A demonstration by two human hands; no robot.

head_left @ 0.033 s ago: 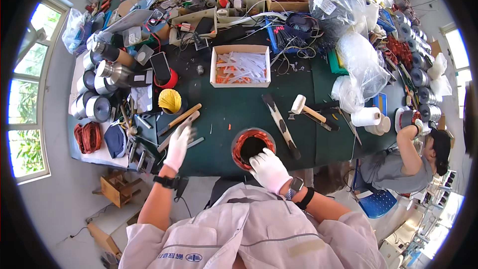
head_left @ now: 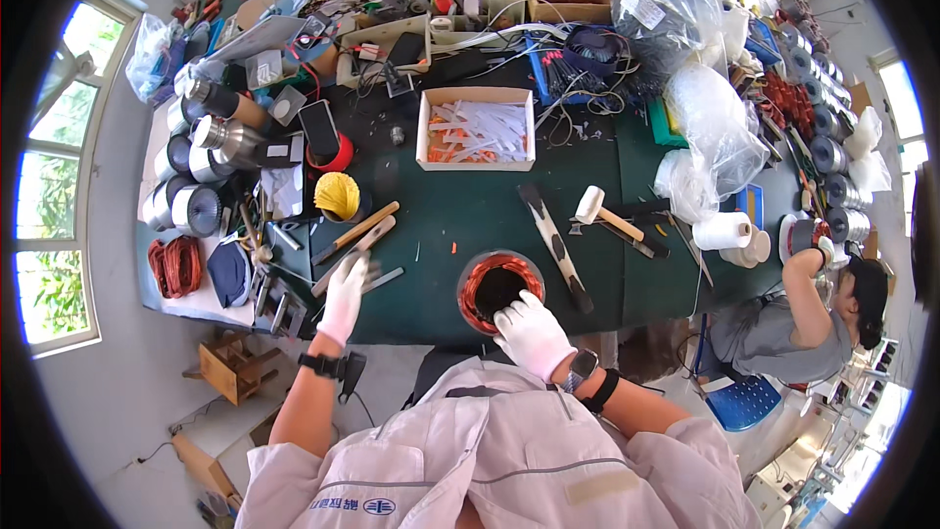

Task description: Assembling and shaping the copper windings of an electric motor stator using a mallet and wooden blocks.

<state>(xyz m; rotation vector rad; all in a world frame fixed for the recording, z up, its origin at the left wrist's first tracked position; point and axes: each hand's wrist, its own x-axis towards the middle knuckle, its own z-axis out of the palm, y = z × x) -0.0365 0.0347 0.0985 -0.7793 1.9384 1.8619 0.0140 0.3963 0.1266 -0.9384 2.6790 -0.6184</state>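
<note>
A round motor stator (head_left: 474, 271) with reddish copper windings round a dark bore stands near the bench's front edge. My right hand (head_left: 534, 335), in a white glove, grips its near right rim, with the fingers partly over the inside. To the left, my gloved left hand (head_left: 345, 302) hovers by the lower end of a wooden-handled tool (head_left: 374, 234). Its fingers look apart and somewhat smeared, with nothing seen in them. A second wooden handle (head_left: 368, 226) lies alongside, and a short grey strip (head_left: 385, 280) rests right of that hand.
A white box (head_left: 476, 166) of paper strips stands beyond the stator. Right of it lie a black-and-tan bar (head_left: 555, 250) and a white-headed mallet (head_left: 590, 204). Yellow cord (head_left: 337, 196) and wire spools (head_left: 196, 211) stand left. A co-worker (head_left: 798, 328) sits at right.
My left hand has drawn back slightly toward me, its fingers blurred. My right hand stays on the stator; the whole view has shifted very little.
</note>
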